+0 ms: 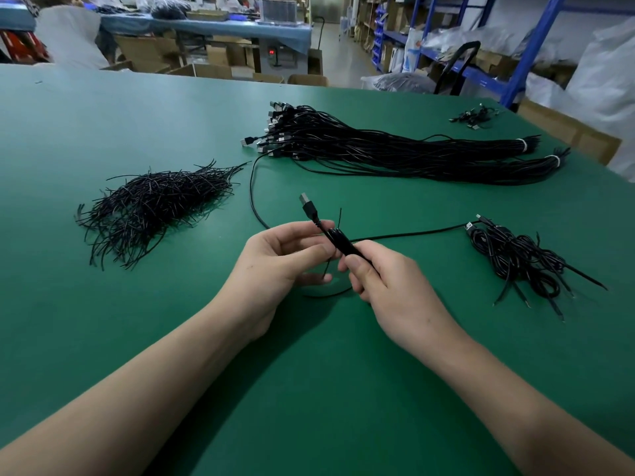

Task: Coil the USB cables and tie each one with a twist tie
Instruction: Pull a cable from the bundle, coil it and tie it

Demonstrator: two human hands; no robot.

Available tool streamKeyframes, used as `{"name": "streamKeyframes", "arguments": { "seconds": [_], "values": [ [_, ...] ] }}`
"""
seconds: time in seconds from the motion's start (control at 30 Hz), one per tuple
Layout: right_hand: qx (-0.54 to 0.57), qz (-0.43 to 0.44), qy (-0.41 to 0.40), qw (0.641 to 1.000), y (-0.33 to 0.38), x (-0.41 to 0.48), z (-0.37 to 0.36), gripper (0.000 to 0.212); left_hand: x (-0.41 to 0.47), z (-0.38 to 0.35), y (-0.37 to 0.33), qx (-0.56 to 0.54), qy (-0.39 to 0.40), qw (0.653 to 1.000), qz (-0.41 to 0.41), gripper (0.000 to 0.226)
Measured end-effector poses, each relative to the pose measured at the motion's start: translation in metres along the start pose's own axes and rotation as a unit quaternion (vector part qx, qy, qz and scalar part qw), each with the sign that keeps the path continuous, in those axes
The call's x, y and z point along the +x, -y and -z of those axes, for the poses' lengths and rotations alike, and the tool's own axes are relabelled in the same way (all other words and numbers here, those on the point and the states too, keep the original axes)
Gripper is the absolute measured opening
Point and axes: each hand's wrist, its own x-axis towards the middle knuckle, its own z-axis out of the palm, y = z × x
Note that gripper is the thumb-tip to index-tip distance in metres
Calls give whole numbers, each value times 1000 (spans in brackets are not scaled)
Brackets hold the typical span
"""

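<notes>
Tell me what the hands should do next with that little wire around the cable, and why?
Probably twist the two ends of the twist tie together. The right hand grips the folded USB cable, the left hand pinches it near the plug, and the tie's ends stick out loose above and below, so the coil looks untied.

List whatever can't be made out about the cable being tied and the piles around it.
All in the head view:
- Folded cable: the right hand covers its lower part, so the loops can't be counted.
- Twist tie: thin, black on black, partly behind the left hand; whether it is twisted is unclear.
- Far cable cluster: too small to tell whether tied.
- Back bench: items blurred.
</notes>
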Motion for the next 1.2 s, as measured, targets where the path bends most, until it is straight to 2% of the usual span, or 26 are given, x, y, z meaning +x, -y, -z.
{"name": "streamKeyframes", "arguments": {
  "seconds": [0.27, 0.5, 0.6, 0.7, 0.9, 1.03, 1.2],
  "values": [
    [8, -4, 3, 1000, -2, 1, 0, 24, -3, -3, 1, 67, -28, 997, -28, 34],
    [9, -12, 7, 1000, -7, 3, 2, 26, -4, -4, -1, 84, -6, 996, -38, 54],
    [68, -28, 6, 997, -10, 5, 4, 29, -3, -2, 0, 96, 22, 995, -34, 57],
    [168, -52, 41, 984, -10, 5, 4, 31, -2, 0, 0, 118, 36, 991, -43, 56],
    [372, -97, 112, 916, -6, 3, 5, 25, 0, 5, -2, 109, 66, 990, -67, 54],
    [412, -109, 136, 895, -4, 2, 9, 22, 1, 6, -1, 102, 67, 990, -71, 51],
    [414, -96, 162, 891, -2, 0, 10, 22, 2, 6, -1, 83, 51, 992, -80, 52]
  ]
}}
